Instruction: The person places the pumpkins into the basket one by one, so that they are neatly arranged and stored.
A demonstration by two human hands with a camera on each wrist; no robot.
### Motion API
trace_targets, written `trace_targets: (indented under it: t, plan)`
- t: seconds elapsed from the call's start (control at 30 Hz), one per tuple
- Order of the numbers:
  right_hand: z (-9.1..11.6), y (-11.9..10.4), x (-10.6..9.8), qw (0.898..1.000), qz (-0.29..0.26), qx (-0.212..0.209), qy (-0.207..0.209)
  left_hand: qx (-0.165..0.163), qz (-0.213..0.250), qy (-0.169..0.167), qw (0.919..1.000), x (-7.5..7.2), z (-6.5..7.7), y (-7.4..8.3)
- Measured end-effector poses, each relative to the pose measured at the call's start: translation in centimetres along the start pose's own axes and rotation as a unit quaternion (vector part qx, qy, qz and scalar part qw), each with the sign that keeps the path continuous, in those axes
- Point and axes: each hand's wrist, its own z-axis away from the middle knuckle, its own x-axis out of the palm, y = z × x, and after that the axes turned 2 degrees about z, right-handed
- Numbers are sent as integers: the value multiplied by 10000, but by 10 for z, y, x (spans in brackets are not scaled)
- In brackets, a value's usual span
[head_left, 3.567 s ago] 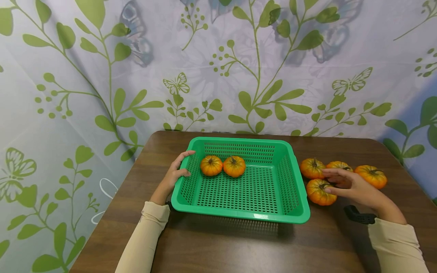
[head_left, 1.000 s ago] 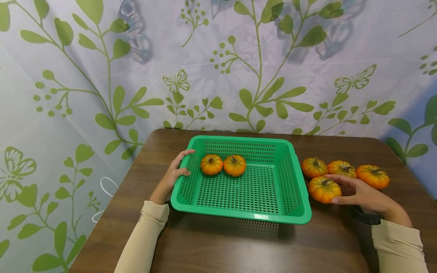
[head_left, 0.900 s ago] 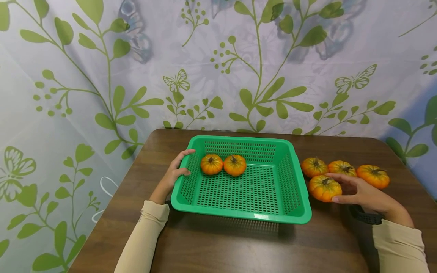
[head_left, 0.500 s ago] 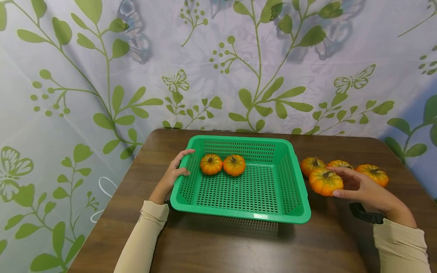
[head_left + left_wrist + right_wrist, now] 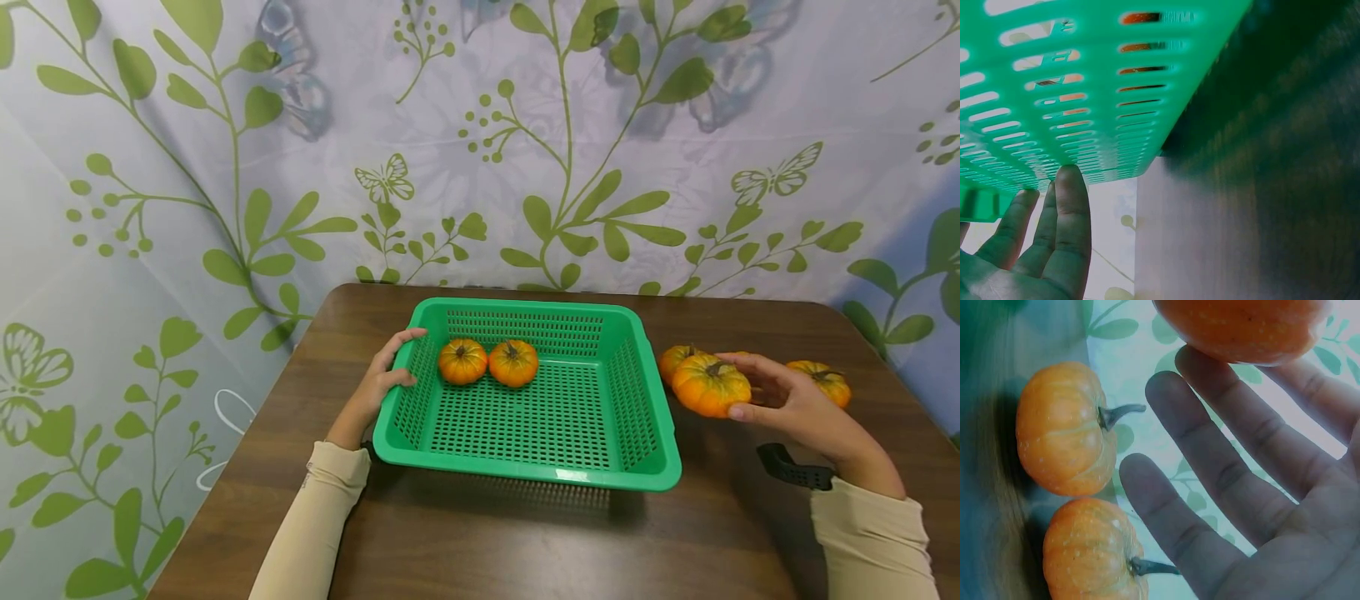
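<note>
My right hand (image 5: 798, 408) holds a small orange pumpkin (image 5: 711, 386) by its right side, thumb at the near side and fingers behind. In the right wrist view this pumpkin (image 5: 1247, 328) is raised at the top, with the other fingers (image 5: 1166, 506) spread below it. My left hand (image 5: 375, 379) grips the left rim of a green perforated plastic basket (image 5: 525, 479), index finger and thumb over the edge. The left wrist view has its other fingers (image 5: 1071, 212) against the outer wall. Two pumpkins, one left (image 5: 462, 362) and one right (image 5: 513, 363), sit side by side inside the basket.
Right of the basket are three more pumpkins on the brown table (image 5: 480, 550): one left (image 5: 675, 360), one mostly hidden behind my hand, and one right (image 5: 825, 383). A leaf-patterned cloth (image 5: 480, 208) hangs behind the table. A white cord (image 5: 225, 417) shows at left.
My right hand has reached down, taken hold of the nearest pumpkin and lifted it off the table, most recently moving slightly left. The left hand and basket stay in place.
</note>
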Motion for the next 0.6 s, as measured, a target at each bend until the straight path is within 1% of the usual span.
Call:
trace_targets:
  t: [0.23, 0.6]
  plan:
    - [-4, -7, 6, 9997, 96, -63, 214, 23, -6, 18, 10000, -1, 0, -1]
    - [-10, -16, 12, 9994, 91, -206, 274, 10, 2, 6, 10000, -1, 0, -2]
